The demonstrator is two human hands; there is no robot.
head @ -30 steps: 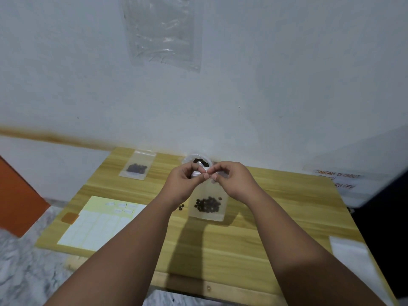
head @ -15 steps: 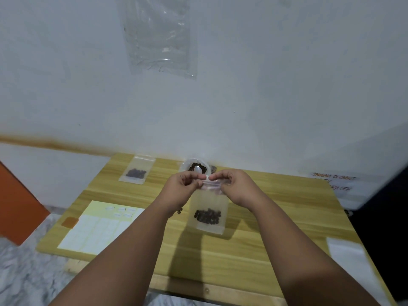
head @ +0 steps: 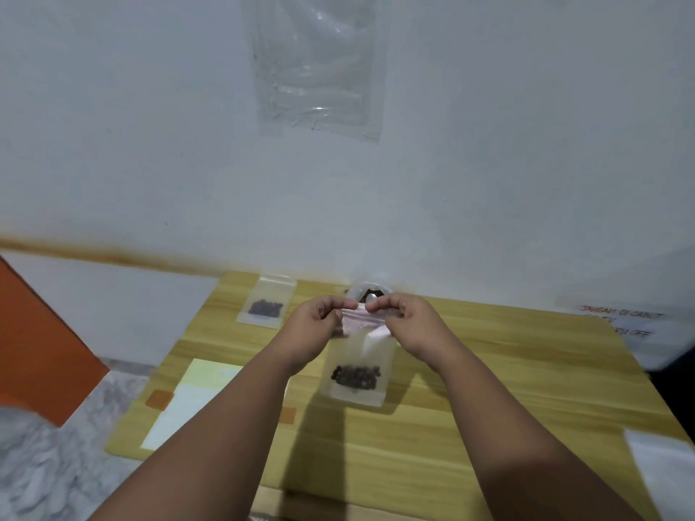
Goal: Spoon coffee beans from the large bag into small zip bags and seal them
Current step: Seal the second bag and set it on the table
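One wooden table against a white wall bears a bag.

Wood table w/ filled zip bag, label sheet.

The left hand and right hand pinch the top edge of the small zip bag, which hangs below the grip over the table. The large bag sits just behind the grip. A filled bag lies left and behind it, and a sheet left and nearer.

pale sheet lies on wooden table; clear plastic hangs on wall
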